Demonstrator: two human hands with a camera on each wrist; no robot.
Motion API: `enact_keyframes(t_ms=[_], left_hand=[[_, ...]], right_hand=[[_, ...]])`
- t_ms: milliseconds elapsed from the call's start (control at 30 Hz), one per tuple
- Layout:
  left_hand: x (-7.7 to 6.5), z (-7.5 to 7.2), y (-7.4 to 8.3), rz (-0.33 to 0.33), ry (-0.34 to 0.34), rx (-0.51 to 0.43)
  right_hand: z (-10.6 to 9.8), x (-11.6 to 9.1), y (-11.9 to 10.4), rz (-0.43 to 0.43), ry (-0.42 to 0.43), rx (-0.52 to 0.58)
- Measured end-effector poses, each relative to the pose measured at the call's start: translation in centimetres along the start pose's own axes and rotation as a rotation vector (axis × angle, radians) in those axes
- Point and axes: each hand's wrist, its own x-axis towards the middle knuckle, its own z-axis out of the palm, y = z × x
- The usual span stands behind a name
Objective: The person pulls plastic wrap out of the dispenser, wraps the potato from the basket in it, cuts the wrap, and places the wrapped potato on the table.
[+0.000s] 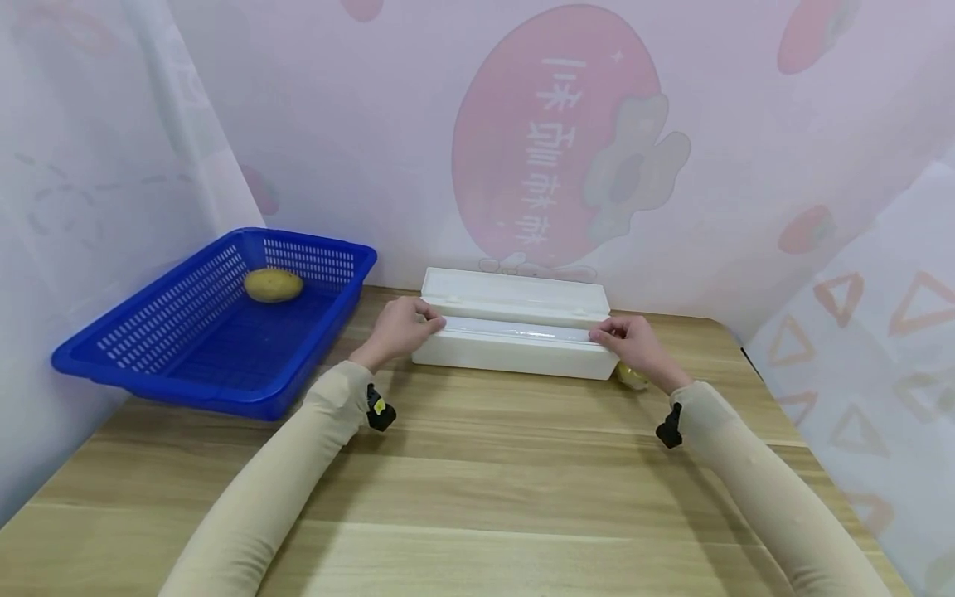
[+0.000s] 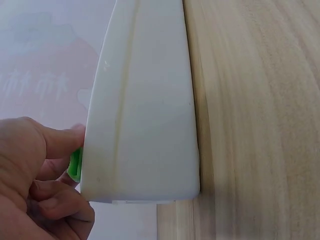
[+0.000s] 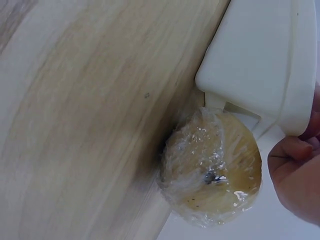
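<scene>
A white cling film dispenser lies on the table at the back, its lid raised behind it. Glossy cling film stretches along its opening. My left hand pinches the film at the left end, thumb against fingers. By those fingers, the left wrist view shows a small green part at the dispenser's edge. With curled thumb and finger, my right hand pinches at the right end; the exact contact is partly hidden. Just below it, a film-wrapped potato sits beside the dispenser's right end.
A blue plastic basket with slotted walls stands on the left, an unwrapped potato inside it. Wood-grain tabletop extends in front of the dispenser. A printed curtain hangs close behind the raised lid.
</scene>
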Motion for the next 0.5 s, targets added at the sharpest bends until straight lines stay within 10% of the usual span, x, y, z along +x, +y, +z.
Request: enact_keyframes(t_ms=[500], left_hand=[[-0.04, -0.25, -0.09, 0.004, -0.021, -0.091]], right_hand=[[-0.56, -0.5, -0.55, 0.043, -0.059, 0.081]])
